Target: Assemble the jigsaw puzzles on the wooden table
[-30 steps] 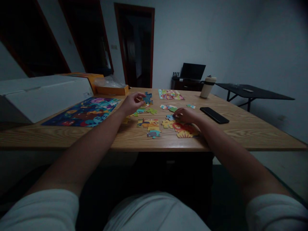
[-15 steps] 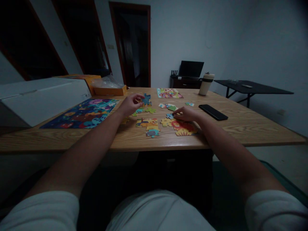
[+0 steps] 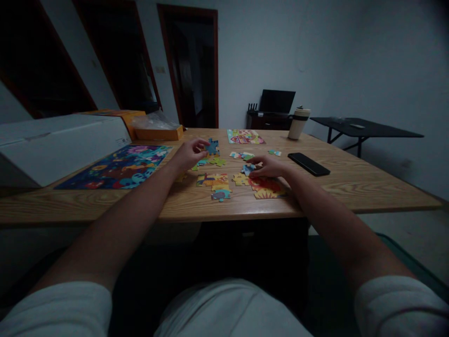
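Observation:
My left hand (image 3: pixel 187 153) holds a blue puzzle piece (image 3: pixel 212 147) a little above the wooden table (image 3: pixel 351 187). My right hand (image 3: pixel 268 166) pinches a small light-blue piece (image 3: pixel 247 169) at the edge of a joined red and yellow puzzle section (image 3: pixel 266 187). Another joined orange section (image 3: pixel 214 181) lies between my hands. Loose green and teal pieces (image 3: pixel 213 161) lie under the left hand's fingers, and a few more pieces (image 3: pixel 242 155) sit beyond the right hand.
A finished dark-blue puzzle (image 3: pixel 121 164) lies at the left beside a long white box (image 3: pixel 59 140). An orange box (image 3: pixel 156 133), a colourful picture card (image 3: pixel 244 136), a white tumbler (image 3: pixel 297 123) and a black phone (image 3: pixel 308 164) are on the table. A black side table (image 3: pixel 368 128) stands at the right.
My right hand has tilted the light-blue piece up off the table at the red and yellow section. The left hand keeps the blue piece in about the same place.

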`<state>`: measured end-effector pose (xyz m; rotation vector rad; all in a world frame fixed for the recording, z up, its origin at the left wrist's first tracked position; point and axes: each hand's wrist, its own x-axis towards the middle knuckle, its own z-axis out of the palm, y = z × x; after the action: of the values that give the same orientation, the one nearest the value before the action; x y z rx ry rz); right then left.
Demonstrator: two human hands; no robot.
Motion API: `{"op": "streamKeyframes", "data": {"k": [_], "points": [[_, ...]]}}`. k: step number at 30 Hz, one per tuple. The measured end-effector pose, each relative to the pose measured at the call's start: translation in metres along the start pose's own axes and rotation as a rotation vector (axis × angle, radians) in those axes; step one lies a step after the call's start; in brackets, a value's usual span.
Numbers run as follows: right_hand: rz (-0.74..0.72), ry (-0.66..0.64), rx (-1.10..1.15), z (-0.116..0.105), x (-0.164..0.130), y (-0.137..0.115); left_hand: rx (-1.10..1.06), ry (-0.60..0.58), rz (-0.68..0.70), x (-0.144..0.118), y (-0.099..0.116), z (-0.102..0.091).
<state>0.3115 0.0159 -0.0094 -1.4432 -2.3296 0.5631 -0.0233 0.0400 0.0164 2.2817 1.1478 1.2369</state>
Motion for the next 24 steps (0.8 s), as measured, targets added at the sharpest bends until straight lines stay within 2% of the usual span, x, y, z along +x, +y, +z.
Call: {"op": "streamKeyframes", "data": {"k": [3, 6, 14, 21, 24], "points": [[0.053, 0.047, -0.068, -0.004, -0.001, 0.003, -0.008, -0.009, -0.009, 0.0, -0.001, 0.0], [0.101, 0.014, -0.118, -0.008, -0.002, 0.01, -0.009, -0.013, -0.015, 0.0, 0.001, 0.0], [-0.019, -0.013, -0.214, -0.004, 0.003, 0.012, 0.005, -0.013, -0.013, 0.0, 0.001, 0.001], [-0.057, -0.057, -0.232, -0.005, 0.003, 0.013, 0.005, -0.044, -0.007, 0.0, 0.002, 0.001], [-0.027, -0.071, -0.23, -0.007, 0.004, 0.017, 0.013, -0.06, -0.017, 0.0, 0.004, 0.001]]}}
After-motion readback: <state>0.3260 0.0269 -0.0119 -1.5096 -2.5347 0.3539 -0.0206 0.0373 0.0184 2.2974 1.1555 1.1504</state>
